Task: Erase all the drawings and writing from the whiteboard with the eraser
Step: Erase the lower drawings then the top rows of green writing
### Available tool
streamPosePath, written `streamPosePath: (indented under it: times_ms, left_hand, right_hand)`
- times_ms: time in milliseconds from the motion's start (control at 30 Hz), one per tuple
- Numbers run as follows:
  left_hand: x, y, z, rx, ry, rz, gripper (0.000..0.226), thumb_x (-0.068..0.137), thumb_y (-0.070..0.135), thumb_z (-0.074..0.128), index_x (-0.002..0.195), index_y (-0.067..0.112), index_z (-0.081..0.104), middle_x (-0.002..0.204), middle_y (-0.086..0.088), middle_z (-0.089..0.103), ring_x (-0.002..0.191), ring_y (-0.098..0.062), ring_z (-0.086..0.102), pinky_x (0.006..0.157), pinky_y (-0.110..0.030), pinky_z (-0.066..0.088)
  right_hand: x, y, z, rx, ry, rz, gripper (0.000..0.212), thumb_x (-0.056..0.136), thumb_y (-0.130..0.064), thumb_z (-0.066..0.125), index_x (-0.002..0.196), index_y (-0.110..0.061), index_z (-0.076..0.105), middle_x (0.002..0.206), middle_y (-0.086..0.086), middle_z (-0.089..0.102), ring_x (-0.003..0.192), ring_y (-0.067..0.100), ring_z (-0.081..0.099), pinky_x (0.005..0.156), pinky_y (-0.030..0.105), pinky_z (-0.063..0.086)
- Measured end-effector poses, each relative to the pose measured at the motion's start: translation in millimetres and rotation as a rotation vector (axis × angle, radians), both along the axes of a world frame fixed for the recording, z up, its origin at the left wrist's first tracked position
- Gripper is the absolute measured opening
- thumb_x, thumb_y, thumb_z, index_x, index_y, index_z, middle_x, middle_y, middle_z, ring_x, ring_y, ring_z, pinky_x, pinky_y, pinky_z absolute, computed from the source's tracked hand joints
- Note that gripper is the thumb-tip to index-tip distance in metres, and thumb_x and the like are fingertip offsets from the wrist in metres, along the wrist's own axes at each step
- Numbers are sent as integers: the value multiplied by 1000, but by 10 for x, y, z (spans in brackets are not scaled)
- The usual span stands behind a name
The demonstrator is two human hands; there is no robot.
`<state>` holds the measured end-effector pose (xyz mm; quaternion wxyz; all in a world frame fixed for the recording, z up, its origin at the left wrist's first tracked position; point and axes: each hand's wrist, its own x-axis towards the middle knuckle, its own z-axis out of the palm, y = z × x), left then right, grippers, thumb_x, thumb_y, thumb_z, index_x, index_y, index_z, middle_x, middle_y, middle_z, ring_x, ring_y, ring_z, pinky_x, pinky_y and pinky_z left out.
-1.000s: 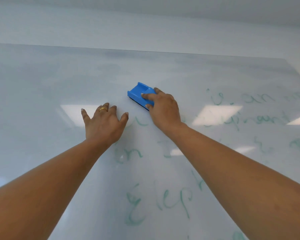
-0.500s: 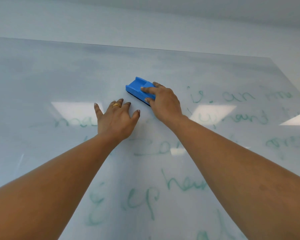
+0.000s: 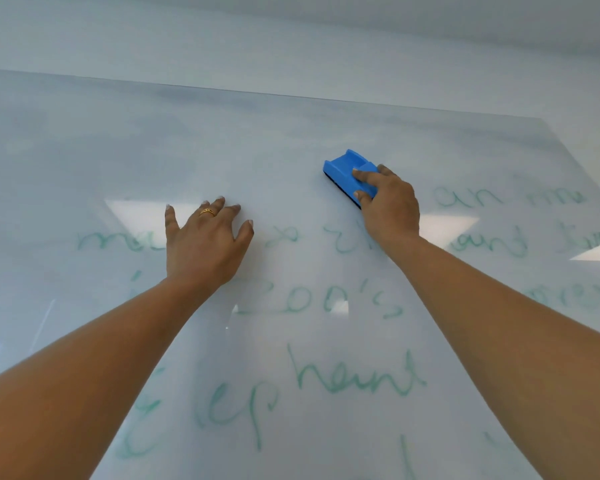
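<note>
A blue eraser (image 3: 347,170) was held against the whiteboard (image 3: 84,150) by the right hand (image 3: 390,207), at roughly one o'clock from the middle of the view. Its dark underside was pressed to the board, and its free end was turned toward ten o'clock. The fingers (image 3: 365,175) of that hand were curled over the blue body and the thumb was laid against its near side, so that the eraser was gripped between them.

The left hand (image 3: 201,245) was laid flat on the board at about eight o'clock from the eraser, well apart from it. Its fingers were spread wide and straight, nothing was held in it, and a gold ring (image 3: 208,212) was worn on one finger.

Faded green writing (image 3: 357,379) was seen over the lower part of the board. One line was found at three o'clock from the right hand, another ran behind both wrists, and more was spread toward six o'clock between the two forearms. Toward twelve o'clock from the hands, only grey smears could be made out on the surface.

Bright rectangular reflections (image 3: 136,213) were shown at nine o'clock from the left hand and at three o'clock from the right wrist. A pale wall (image 3: 291,39) was seen beyond the board's top edge.
</note>
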<state>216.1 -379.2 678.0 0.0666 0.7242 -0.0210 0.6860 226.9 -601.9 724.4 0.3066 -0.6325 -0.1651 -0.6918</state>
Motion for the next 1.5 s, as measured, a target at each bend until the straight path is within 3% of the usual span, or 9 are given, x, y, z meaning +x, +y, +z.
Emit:
streamPosePath:
  times_ms: [200,433,733,900,1100,1333,1500]
  left_hand:
    - [-29,-16,3,-14,33,10,50,98,45,27,141,23,38,154,1,25,143,-13,17,111,-55,-3]
    - [16,-30,2,-10,-3,1,52,97,45,24,141,21,39,154,-1,26,143,-14,19,113,-51,-5]
    - [43,16,-1,22,-35,26,52,97,47,22,140,25,41,153,2,29,141,-13,22,113,-50,-5]
    - [32,16,10,6,-36,20,53,96,47,21,140,24,42,152,1,30,141,-12,23,113,-50,-6]
    - [37,20,-6,19,-34,-8,52,97,45,22,140,22,41,153,2,28,142,-12,20,114,-46,-6]
    - [63,28,-7,38,-52,12,52,97,45,22,140,21,41,153,1,28,142,-13,21,114,-46,-6]
    - [53,-24,6,38,-60,57,54,97,46,22,137,16,43,152,-3,31,141,-17,24,113,-47,-5]
  right_hand:
    - [-49,159,-2,41,16,7,37,95,-19,52,130,-28,52,149,0,33,133,24,33,107,30,25]
    - [-75,547,-5,8,-9,-12,40,95,-14,50,132,-31,50,149,-1,33,129,25,34,106,33,29]
    - [-78,1148,-38,-217,-72,-28,41,97,-16,46,132,-35,48,151,-2,29,132,23,29,108,31,24]
    - [-68,1032,-12,-301,-88,-49,40,96,-21,49,133,-35,48,151,-2,30,132,22,32,109,33,28]
    - [-21,557,177,-104,-43,-25,40,91,-20,56,129,-34,53,148,-1,35,131,23,37,110,33,29]
    - [-95,-95,268,258,103,63,39,91,-21,58,129,-31,54,138,2,48,122,21,48,97,25,38]
    - [3,168,187,233,-7,-84,37,93,-22,53,129,-30,53,134,0,49,120,27,44,100,32,35]
